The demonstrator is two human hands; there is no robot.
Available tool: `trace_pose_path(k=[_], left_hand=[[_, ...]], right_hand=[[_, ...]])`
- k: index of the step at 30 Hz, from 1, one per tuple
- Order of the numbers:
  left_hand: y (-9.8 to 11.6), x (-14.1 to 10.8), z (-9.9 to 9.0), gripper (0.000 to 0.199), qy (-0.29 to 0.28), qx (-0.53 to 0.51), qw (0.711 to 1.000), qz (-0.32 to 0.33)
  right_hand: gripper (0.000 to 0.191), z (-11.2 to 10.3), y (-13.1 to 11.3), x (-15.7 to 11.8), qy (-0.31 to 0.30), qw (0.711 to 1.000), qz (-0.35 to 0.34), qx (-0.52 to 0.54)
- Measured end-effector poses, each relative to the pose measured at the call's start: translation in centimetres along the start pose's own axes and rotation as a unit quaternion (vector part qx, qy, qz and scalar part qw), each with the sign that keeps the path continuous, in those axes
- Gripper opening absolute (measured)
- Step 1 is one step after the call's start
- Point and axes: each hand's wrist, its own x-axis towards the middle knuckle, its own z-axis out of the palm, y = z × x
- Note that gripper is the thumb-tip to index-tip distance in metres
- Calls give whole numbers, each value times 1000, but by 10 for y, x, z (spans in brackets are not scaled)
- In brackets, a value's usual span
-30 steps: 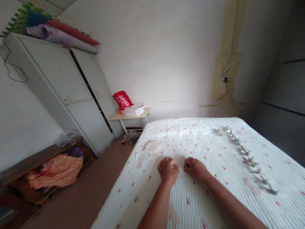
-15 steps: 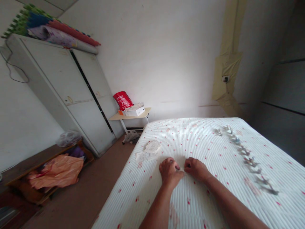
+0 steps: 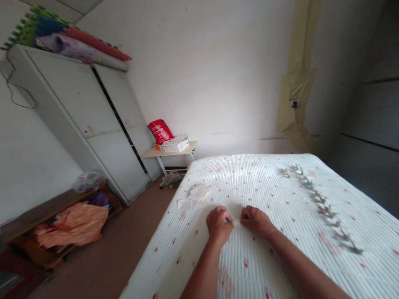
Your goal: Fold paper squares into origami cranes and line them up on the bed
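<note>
Both my hands are low over the bed's striped, dotted cover (image 3: 246,263), close together. My left hand (image 3: 219,224) is closed, with the thumb against the curled fingers. My right hand (image 3: 256,221) is closed too, fingertips turned towards the left. A small whitish scrap that looks like paper (image 3: 237,223) shows between them, pinched at its ends and mostly hidden. Beyond my left hand lie printed paper pieces: a rounded stack (image 3: 199,191) and a flat rectangular piece (image 3: 185,204).
To the right runs a slanting row of small, blurred folded figures (image 3: 326,211). A small table (image 3: 149,153) by the wall bears a red bag (image 3: 160,131) and a white box (image 3: 176,145). A grey cabinet (image 3: 102,120) and an orange plastic bag (image 3: 75,224) are at left.
My left hand has shifted slightly left, widening the gap to my right hand, and its thumb is drawn in. More of the whitish scrap shows between them.
</note>
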Motion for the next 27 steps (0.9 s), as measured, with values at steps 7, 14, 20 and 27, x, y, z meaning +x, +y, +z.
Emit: trace_pose_path(k=[7,14,20,27], left_hand=[[0,0,-4,12,-16,-5,1000,-2],[7,-5,-2,26,-7,29,999,16],[6,-4,-1,16,0,28,999,17],[1,-3,1,6,8,15,1000,20]], right_hand=[[14,-7,-7,-4,-4,1000,5,6],[13,-2,-3,-2,2,1000,0,5],[13,-2,-2,-1,4,1000,-3,7],[12,-2,-1,-2,3,1000,-3,13]])
